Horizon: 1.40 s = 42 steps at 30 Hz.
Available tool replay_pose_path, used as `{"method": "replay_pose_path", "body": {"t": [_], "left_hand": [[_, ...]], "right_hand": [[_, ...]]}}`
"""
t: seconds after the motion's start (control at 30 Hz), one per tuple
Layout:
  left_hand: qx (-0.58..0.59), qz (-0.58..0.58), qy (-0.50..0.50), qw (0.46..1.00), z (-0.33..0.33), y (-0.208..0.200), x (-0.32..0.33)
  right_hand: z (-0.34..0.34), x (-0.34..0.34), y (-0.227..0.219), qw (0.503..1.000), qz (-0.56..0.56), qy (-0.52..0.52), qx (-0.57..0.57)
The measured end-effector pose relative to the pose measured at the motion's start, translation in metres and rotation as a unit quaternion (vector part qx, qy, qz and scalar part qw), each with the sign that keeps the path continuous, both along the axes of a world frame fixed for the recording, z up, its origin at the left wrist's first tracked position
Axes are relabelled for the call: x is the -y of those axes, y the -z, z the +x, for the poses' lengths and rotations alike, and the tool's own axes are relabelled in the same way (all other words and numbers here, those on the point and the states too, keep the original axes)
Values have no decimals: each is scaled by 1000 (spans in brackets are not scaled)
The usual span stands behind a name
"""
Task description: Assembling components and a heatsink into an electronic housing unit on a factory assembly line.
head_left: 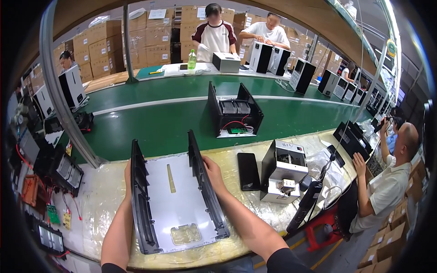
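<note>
In front of me is a U-shaped appliance casing (pixel 159 204), with a white panel and two upright black side walls. A long narrow slot and a rounded rectangular cutout pierce the panel. My left hand (pixel 128 172) is closed on the outside of the left wall, its fingers mostly hidden behind it. On the opposite side my right hand (pixel 213 174) grips the right wall from outside, its fingertips out of sight. The casing lies over the plastic-covered bench (pixel 109 200); I cannot tell whether it touches. A black smartphone (pixel 248 170) lies to the right of my right hand.
Beyond the bench, a green conveyor (pixel 159 127) carries a half-built black unit (pixel 234 111) with wiring. A metal-and-white machine part (pixel 282 173) stands right of the phone. Electronic assemblies (pixel 59 168) crowd the left. A seated person (pixel 387 173) works at right; others stand across the conveyor.
</note>
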<state>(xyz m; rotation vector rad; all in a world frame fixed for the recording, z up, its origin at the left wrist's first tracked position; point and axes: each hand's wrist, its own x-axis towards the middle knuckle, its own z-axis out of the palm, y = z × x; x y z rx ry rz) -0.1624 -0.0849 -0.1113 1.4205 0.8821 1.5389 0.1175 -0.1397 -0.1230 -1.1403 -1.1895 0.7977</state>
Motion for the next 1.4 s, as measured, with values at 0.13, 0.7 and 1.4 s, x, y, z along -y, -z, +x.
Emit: {"method": "replay_pose_path", "body": {"t": [0.13,0.7,1.4], "left_hand": [[1,-10,-14,1000,16,2,5],[0,-46,-3,999,7,4,29],[7,-15,11,1000,-2,6,8]], "right_hand": [[13,8,-10,999,15,-23,-19],[4,39,-2,1000,-3,2,27],[-1,22,2,999,7,12,44]]}}
